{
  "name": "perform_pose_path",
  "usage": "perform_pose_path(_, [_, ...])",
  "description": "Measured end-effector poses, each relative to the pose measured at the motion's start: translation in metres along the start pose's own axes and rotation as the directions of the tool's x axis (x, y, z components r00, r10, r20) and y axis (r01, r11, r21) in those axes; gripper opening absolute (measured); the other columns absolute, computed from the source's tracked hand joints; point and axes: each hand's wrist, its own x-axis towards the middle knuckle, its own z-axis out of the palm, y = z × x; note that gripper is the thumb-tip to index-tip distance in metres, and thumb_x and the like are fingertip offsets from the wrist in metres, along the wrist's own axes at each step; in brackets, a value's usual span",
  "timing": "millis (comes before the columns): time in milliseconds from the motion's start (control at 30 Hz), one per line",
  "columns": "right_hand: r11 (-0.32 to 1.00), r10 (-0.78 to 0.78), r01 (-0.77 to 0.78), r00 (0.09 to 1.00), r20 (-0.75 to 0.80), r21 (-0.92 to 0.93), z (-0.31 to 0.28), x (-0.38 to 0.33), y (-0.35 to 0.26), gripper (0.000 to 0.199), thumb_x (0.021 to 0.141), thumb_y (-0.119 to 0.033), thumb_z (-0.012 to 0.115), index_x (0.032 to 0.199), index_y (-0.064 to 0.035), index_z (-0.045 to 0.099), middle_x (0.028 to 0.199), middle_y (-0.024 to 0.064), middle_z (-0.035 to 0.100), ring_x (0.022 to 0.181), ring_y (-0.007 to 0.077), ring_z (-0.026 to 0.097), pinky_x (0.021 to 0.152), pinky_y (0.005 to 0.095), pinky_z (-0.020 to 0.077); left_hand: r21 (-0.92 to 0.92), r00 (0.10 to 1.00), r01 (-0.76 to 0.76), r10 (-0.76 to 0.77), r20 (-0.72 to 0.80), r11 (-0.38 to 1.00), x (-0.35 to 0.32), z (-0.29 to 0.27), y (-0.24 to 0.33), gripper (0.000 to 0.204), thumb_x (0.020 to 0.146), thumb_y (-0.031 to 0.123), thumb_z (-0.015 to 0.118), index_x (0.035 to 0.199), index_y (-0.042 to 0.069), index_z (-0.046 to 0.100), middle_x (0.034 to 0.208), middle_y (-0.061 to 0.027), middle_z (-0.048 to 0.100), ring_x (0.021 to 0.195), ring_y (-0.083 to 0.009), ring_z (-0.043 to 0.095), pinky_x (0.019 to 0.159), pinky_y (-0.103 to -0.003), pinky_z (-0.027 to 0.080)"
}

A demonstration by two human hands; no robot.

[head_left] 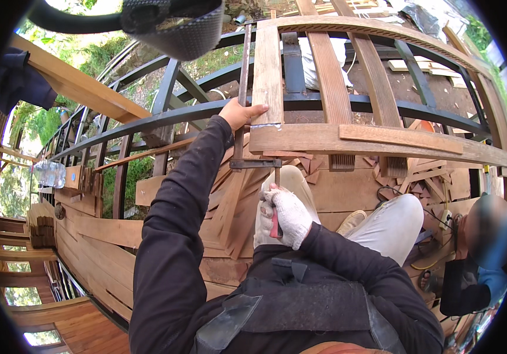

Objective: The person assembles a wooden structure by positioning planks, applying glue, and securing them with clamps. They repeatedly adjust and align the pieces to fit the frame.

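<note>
My left hand (pixel 239 113), bare, grips the steel bar of a bar clamp (pixel 244 76) where it meets an upright wooden slat (pixel 267 71) and the dark curved metal rail (pixel 147 121). My right hand (pixel 286 217), in a white work glove, is closed around the clamp's red screw handle (pixel 275 227) below the lower jaw (pixel 254 163). The clamp squeezes the slat against a curved horizontal wooden board (pixel 377 140). Two grooved wooden slats (pixel 331 76) stand to the right, reaching a curved top board (pixel 377 28).
A black metal railing frame (pixel 418 79) backs the slats. Wood offcuts (pixel 424 177) and planks lie on the deck. Another person (pixel 477 253) crouches at lower right. A plastic water bottle (pixel 49 173) rests on a ledge at left, above wooden stairs (pixel 6 248).
</note>
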Motion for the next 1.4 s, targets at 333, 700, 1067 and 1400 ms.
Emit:
perform_pose_path(333, [0.999, -0.039, 0.039, 0.999, -0.009, -0.021, 0.006, -0.005, -0.006, 0.013, 0.104, -0.020, 0.053, 0.092, -0.0151, 0.052, 0.064, 0.0000, 0.048, 0.044, 0.0144, 0.045, 0.041, 0.0325, 0.0388, 0.819, 0.961, -0.003, 0.229, -0.157, 0.574, 0.055, 0.010, 0.071, 0.105, 0.080, 0.067, 0.077, 0.138, -0.017, 0.051, 0.127, -0.0354, 0.064, 0.122, -0.0402, 0.064, 0.105, -0.043, 0.049])
perform_pose_path(700, [0.941, -0.036, -0.031, 0.981, -0.189, -0.338, 0.011, -0.007, -0.015, 0.017, 0.098, -0.023, 0.064, 0.097, -0.0069, 0.059, 0.069, 0.0006, 0.057, 0.051, 0.0110, 0.053, 0.043, 0.0284, 0.0419, 0.548, 0.876, 0.255, 0.050, -0.479, 0.797, 0.090, 0.040, 0.051, 0.103, 0.070, 0.059, 0.084, 0.133, -0.014, 0.050, 0.123, -0.0317, 0.068, 0.113, -0.0405, 0.069, 0.100, -0.041, 0.054])
perform_pose_path(1067, [0.988, 0.093, -0.097, 0.995, -0.039, -0.122, -0.010, 0.009, -0.014, 0.012, 0.089, -0.014, 0.069, 0.095, -0.0056, 0.063, 0.077, 0.0005, 0.063, 0.060, 0.0087, 0.057, 0.053, 0.0260, 0.0461, 0.521, 0.818, 0.389, -0.025, -0.574, 0.760, 0.081, 0.069, 0.081, 0.102, 0.073, 0.053, 0.081, 0.143, -0.008, 0.039, 0.124, -0.0355, 0.065, 0.119, -0.0449, 0.065, 0.103, -0.043, 0.052])
perform_pose_path(1400, [0.917, -0.153, -0.053, 0.869, -0.470, -0.396, 0.039, -0.004, -0.023, 0.022, 0.093, -0.019, 0.070, 0.099, 0.0000, 0.061, 0.095, 0.0079, 0.075, 0.074, 0.0100, 0.066, 0.061, 0.0279, 0.0504, 0.488, 0.850, 0.293, 0.010, -0.527, 0.822, 0.062, 0.066, 0.062, 0.102, 0.074, 0.045, 0.085, 0.146, -0.009, 0.036, 0.118, -0.0343, 0.068, 0.111, -0.0443, 0.070, 0.100, -0.042, 0.054])
